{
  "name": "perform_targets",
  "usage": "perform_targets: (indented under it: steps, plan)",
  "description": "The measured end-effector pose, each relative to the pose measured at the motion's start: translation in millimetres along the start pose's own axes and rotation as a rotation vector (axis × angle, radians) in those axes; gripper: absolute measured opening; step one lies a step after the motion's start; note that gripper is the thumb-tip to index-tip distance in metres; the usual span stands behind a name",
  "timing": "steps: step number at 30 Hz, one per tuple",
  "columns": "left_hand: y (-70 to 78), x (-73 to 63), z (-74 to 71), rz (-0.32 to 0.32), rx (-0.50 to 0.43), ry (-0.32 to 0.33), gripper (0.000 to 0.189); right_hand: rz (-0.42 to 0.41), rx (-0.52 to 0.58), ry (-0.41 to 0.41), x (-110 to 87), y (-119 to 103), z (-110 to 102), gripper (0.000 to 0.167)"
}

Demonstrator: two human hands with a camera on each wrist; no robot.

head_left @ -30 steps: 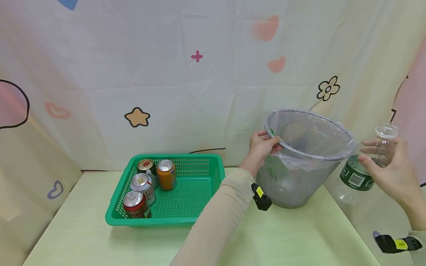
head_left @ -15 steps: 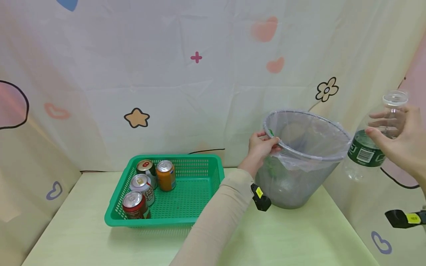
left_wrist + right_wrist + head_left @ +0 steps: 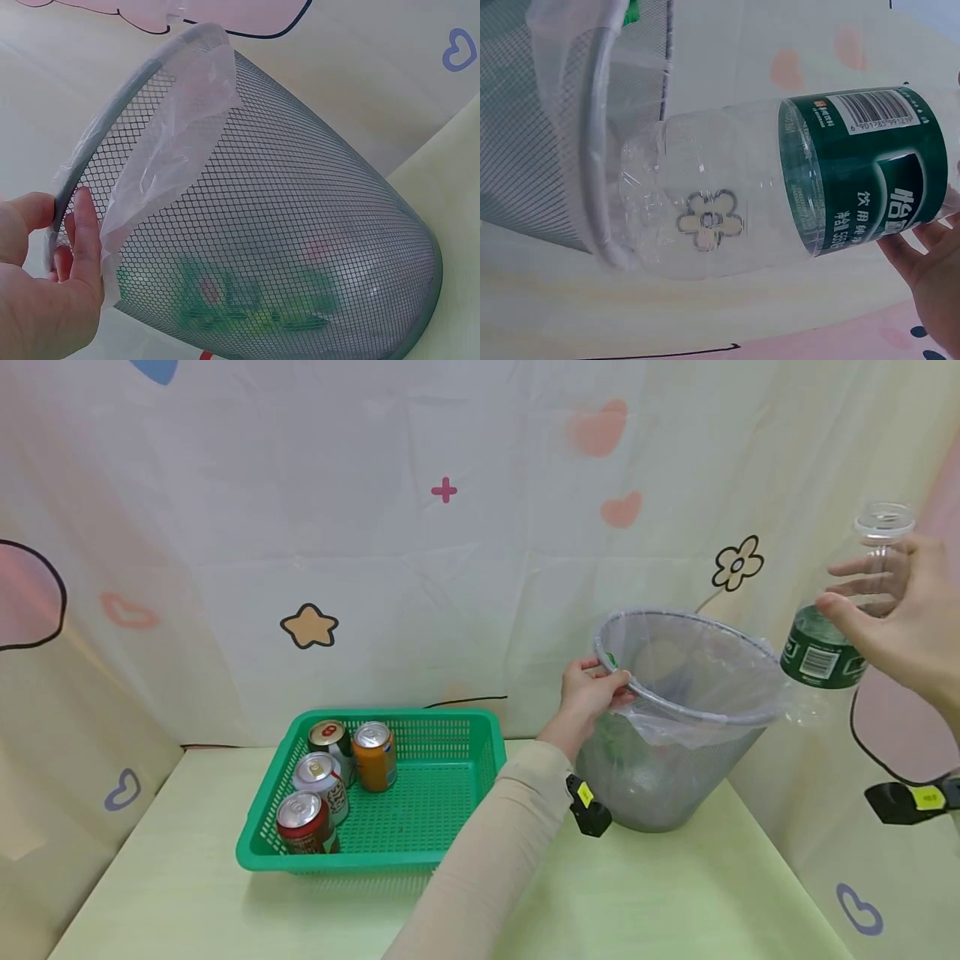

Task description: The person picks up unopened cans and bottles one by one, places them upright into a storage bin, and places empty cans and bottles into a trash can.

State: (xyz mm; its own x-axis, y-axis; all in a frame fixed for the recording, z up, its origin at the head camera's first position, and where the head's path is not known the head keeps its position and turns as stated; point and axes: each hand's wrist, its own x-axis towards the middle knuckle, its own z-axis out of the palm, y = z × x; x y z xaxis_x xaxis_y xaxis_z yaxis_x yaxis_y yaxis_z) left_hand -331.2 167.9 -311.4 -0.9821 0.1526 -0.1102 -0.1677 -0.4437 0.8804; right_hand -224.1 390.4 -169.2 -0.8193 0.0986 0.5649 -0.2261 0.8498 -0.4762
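My left hand (image 3: pixel 587 700) pinches the near-left rim of a grey wire-mesh wastebasket (image 3: pixel 660 781), thumb and fingers on either side in the left wrist view. A clear plastic bag (image 3: pixel 180 120) lines the basket and folds over its rim. Green, crinkled-looking contents (image 3: pixel 259 296) show blurred through the mesh. The basket leans, its mouth facing up and to the right. In my right hand (image 3: pixel 907 610) is a clear, uncapped plastic bottle (image 3: pixel 825 647) with a green label, held upright around its upper part. Its base overlaps the basket's right rim in the right wrist view.
A green plastic basket (image 3: pixel 420 860) stands left on the pale table (image 3: pixel 600 902). Several drink cans stand in its left half, among them an orange can (image 3: pixel 375 760) and a dark red can (image 3: pixel 307 827). A patterned cloth (image 3: pixel 450 568) hangs behind and at the sides.
My right hand has lifted the bottle from low beside the wastebasket to about rim height and above, a little rightward at first. My left hand, the wastebasket and the cans stay put.
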Motion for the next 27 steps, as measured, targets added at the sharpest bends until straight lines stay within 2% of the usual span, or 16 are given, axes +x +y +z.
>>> perform_targets:
  steps: [7, 10, 16, 27]
  plan:
    - [0.7, 1.1, 1.1, 0.005, 0.013, 0.009, 0.037, 0.002, -0.053, -0.092, 18.9, -14.7, 8.4, 0.067]
    - [0.3, 0.8, 1.3, 0.001, 0.014, 0.010, 0.037, -0.005, -0.040, -0.119, 22.9, -18.1, 15.2, 0.067]
    - [-0.3, 1.0, 2.2, 0.004, 0.011, 0.014, 0.038, -0.007, 0.026, -0.160, 29.3, -19.5, 24.9, 0.065]
    - [-0.4, -1.2, 3.0, -0.004, 0.022, 0.016, 0.037, 0.013, 0.020, -0.205, 36.9, -13.2, 40.5, 0.067]
